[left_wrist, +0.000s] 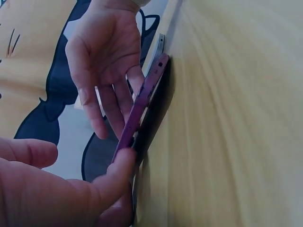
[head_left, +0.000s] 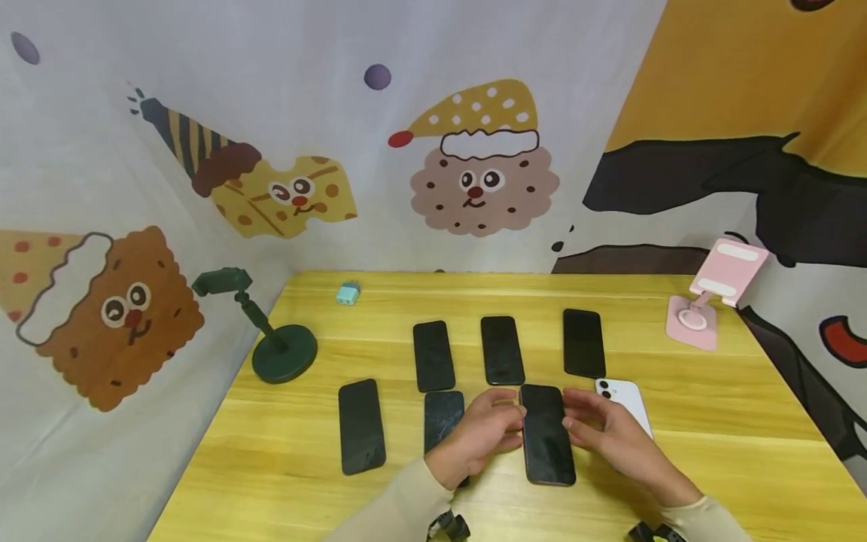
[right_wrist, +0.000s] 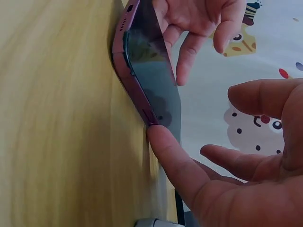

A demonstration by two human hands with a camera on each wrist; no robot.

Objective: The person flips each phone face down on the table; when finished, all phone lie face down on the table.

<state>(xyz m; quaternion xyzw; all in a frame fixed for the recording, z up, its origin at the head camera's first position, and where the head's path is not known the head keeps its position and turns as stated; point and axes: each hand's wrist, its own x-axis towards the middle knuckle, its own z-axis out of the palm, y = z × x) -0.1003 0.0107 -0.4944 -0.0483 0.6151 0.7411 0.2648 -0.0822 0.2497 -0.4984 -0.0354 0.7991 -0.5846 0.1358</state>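
Observation:
In the head view, a dark-screened phone [head_left: 549, 444] lies face up between my two hands. Its side frame looks purple-pink in both wrist views. My left hand [head_left: 479, 433] has its fingertips at the phone's left edge, thumb apart from it in the left wrist view. On the other side, my right hand [head_left: 616, 440] touches the edge with one extended finger [right_wrist: 173, 158], its thumb [right_wrist: 258, 97] held away. Partly covered by my left hand and wrist is another dark phone [head_left: 443, 414]. A white phone [head_left: 630, 403], camera side up, sits beyond my right hand, partly hidden by it.
Behind are three dark phones: one [head_left: 434, 357] at left, one [head_left: 503, 351] in the middle, one [head_left: 584, 343] at right. Another phone [head_left: 362, 427] lies far left. A green stand [head_left: 284, 354], a light-blue charger [head_left: 348, 293] and a pink phone stand [head_left: 728, 271] stand farther out, before printed curtains.

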